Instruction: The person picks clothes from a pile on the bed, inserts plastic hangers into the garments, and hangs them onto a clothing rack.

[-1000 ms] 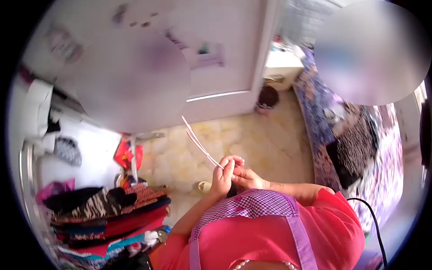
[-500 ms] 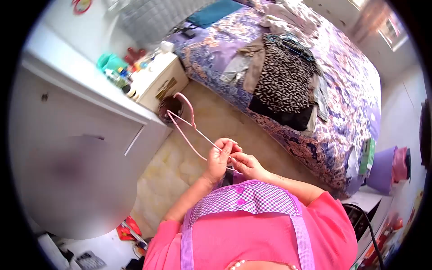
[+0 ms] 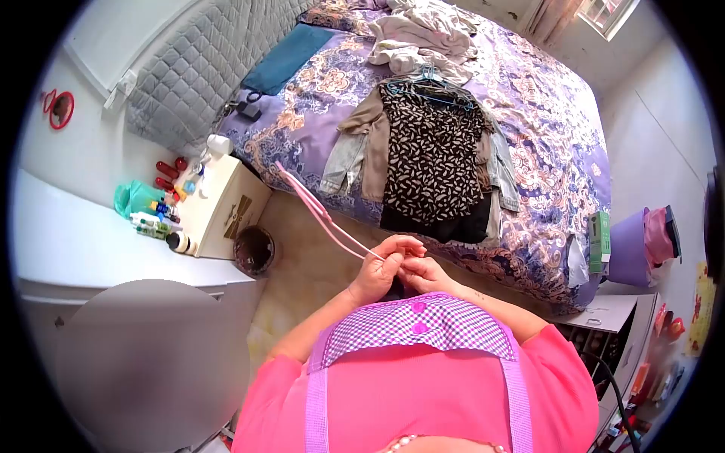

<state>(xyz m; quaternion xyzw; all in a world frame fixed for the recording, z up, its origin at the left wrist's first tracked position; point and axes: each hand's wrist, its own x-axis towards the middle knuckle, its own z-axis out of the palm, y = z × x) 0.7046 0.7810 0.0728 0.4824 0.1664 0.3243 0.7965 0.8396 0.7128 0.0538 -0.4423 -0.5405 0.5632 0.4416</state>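
Observation:
A thin pink clothes hanger (image 3: 326,219) sticks out to the upper left from my hands, seen nearly edge-on. My left hand (image 3: 380,273) is closed on its near end. Pressed up against it is my right hand (image 3: 427,275), its fingers bent and pinched at the same end; the part of the hanger between them is hidden. Both hands are held close in front of the checked apron (image 3: 423,325). Beyond them on the bed lies a stack of clothes with a black-and-white patterned top (image 3: 434,155) uppermost and a blue hanger (image 3: 430,94) at its neck.
The bed (image 3: 555,151) has a floral purple cover, with a crumpled pale cloth (image 3: 419,38) and a teal cloth (image 3: 287,59) on it. At left stand a bedside cabinet (image 3: 230,204) and a dark bin (image 3: 254,251). A purple bucket (image 3: 628,245) is at right.
The view has shifted, showing more of the bed's far end. The pink hanger has turned from a wide open outline to nearly edge-on. Both hands stay together at its near end.

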